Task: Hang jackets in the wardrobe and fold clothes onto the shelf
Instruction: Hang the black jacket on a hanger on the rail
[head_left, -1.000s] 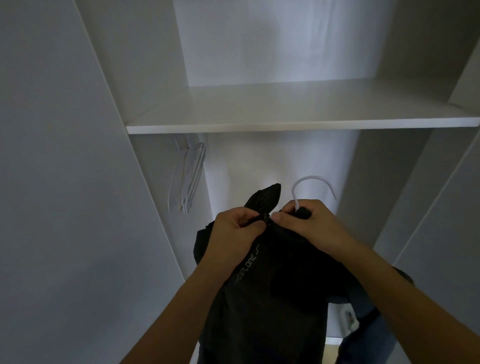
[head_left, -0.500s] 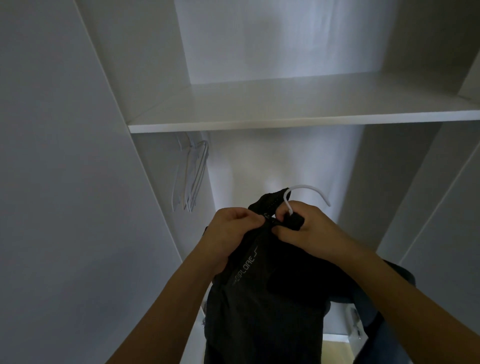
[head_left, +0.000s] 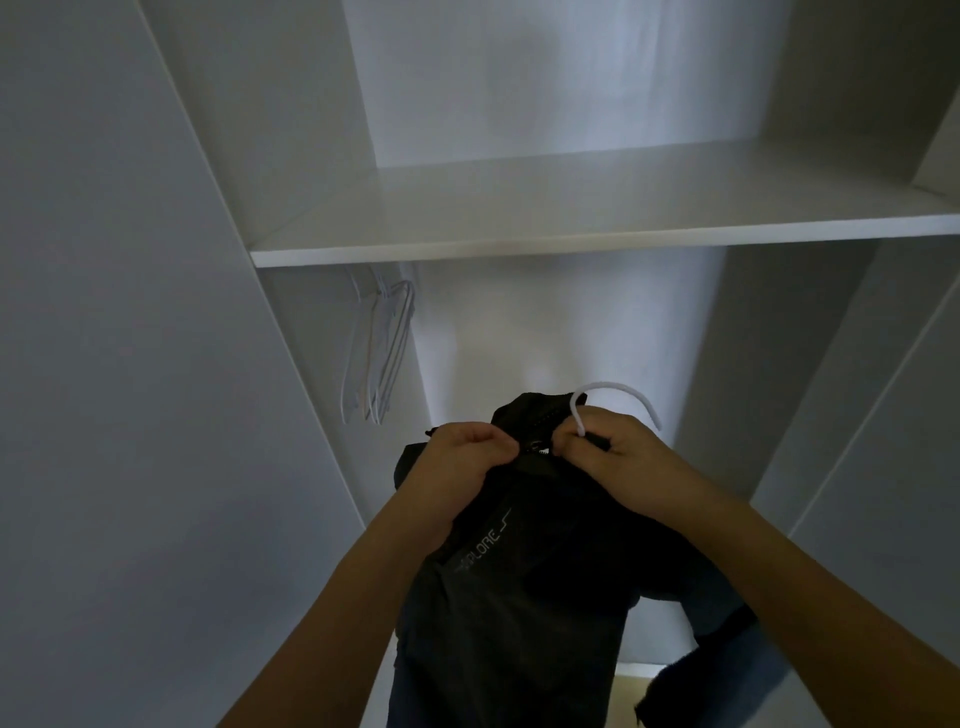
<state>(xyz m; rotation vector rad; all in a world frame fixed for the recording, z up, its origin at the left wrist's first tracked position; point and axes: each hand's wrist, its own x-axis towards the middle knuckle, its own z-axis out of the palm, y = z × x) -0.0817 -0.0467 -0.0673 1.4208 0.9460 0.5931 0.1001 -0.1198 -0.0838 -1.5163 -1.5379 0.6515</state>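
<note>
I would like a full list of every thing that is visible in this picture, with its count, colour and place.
jacket: one, black with pale lettering, held up in front of the wardrobe, low centre.
hanger hook: one, white, sticking up from the jacket's collar, above the right hand.
spare hangers: a bunch, count unclear, white, hanging under the shelf at the left.
shelf: one, white, across the wardrobe, nothing visible on it.
blue garment: one, dark blue, lower right, under the right forearm.
left hand: one, grips the collar at the zip.
right hand: one, grips the collar at the hook's base.
</note>
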